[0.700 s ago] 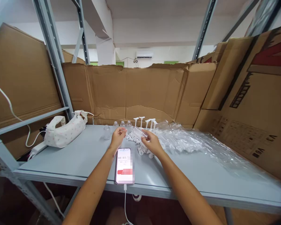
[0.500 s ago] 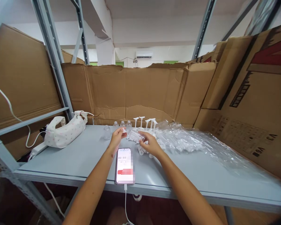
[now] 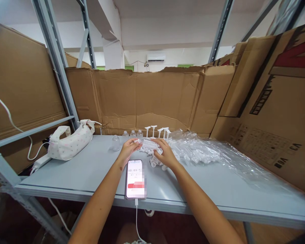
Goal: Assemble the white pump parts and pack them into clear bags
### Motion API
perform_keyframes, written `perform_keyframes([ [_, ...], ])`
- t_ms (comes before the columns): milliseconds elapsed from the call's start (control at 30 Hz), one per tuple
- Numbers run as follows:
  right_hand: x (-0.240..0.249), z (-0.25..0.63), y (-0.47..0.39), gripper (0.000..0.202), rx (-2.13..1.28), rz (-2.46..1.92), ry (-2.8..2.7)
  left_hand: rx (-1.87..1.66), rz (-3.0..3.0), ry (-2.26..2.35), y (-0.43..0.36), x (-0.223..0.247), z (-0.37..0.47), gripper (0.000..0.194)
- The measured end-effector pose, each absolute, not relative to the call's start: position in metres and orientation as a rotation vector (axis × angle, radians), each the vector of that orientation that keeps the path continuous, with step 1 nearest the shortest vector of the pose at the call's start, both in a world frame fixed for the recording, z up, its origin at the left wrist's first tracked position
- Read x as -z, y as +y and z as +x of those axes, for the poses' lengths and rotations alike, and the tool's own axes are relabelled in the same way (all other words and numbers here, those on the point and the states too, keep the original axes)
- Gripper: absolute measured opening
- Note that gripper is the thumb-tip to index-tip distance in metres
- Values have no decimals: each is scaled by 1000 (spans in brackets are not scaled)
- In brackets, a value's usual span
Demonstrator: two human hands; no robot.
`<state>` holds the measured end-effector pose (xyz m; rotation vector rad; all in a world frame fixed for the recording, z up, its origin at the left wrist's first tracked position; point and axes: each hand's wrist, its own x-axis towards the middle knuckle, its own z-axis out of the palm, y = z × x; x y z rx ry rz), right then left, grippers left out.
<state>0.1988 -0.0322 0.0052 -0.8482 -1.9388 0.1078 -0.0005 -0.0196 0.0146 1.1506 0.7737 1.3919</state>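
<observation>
My right hand (image 3: 164, 153) is closed round the base of a clear ribbed plastic bottle (image 3: 149, 144), which lies on its side in the air with its neck to the left. My left hand (image 3: 128, 149) pinches a small white cap (image 3: 137, 141) at the bottle's neck; whether it is seated on the neck I cannot tell. Behind my hands stand several clear bottles (image 3: 125, 135) and several upright white pump heads (image 3: 154, 128). Loose white plastic parts (image 3: 155, 162) lie under the bottle and beside my right hand.
A phone (image 3: 135, 179) showing a timer lies at the front edge, its white cable hanging down. Clear plastic bags (image 3: 200, 149) with white parts spread to the right. A white patterned bag (image 3: 70, 142) sits left. Cardboard (image 3: 147, 98) walls the back of the grey shelf (image 3: 91, 176).
The bottle has turned nearer to level, and its neck has come together with the white cap in my left hand. My right hand has risen slightly.
</observation>
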Motion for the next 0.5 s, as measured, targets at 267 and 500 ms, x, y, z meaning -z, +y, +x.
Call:
perform_keyframes([
  [267, -6, 199, -31, 45, -469, -792, -1746, -1377, 1288, 779, -18, -11, -2, 40],
  [500, -5, 198, -24, 45, -807, -853, -1418, -1373, 1395, 804, -20, -13, 1, 37],
])
